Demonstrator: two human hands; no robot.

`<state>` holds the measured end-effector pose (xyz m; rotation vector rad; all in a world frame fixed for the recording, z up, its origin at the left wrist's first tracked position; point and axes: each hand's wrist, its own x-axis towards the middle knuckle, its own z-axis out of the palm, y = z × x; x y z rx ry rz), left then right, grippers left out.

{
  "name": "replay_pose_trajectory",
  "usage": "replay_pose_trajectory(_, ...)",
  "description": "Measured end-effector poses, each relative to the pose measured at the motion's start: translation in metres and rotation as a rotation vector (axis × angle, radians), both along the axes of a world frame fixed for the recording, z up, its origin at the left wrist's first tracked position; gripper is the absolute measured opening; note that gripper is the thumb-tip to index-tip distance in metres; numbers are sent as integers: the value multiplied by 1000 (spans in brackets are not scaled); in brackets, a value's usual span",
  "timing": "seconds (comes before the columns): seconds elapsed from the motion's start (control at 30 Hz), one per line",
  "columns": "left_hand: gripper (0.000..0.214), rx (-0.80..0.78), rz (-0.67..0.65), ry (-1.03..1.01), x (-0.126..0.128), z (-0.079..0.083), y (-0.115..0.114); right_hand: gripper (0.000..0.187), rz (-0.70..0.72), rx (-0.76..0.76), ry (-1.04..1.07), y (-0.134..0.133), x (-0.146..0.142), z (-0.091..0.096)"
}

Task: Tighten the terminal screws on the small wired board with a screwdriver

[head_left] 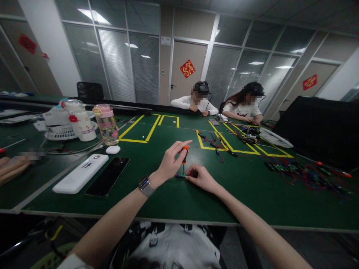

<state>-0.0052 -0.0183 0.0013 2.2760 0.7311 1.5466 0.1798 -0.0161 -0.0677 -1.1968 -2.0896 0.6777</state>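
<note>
Screwdriver [184, 152] standing upright on a small part [180, 175], mid-tabletop

My left hand [170, 163] has its fingers closed around the orange handle, and my right hand [201, 177] pinches the small part flat on the green tabletop [174, 201]. I judge I'm driving a screw. Next, the tip must stay seated and vertical. The red door sign [187, 68] bears gold characters I cannot read, and no brand is legible.
</note>
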Motion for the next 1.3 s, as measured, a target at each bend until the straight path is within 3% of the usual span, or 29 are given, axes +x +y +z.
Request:
replay_pose_trajectory(0.3,12,57,146,-75,1,-2,4,5,20,41,28,3,3,-4)
replay_pose_trajectory(0.63,33,-40,-4,-75,3,-4,3,6,13,-1,45,4,3,-4)
replay_pose_trajectory(0.9,10,81,166,-93,3,-3,2,6,-2,-13,26,3,2,-2)
replay_pose_trajectory(1.13,29,63,129,-50,2,-3,0,7,12,-22,39,5,3,-2)
replay_pose_trajectory(1.3,22,86,152,-43,3,-4,2,7,21,-34,61,7,4,-4)
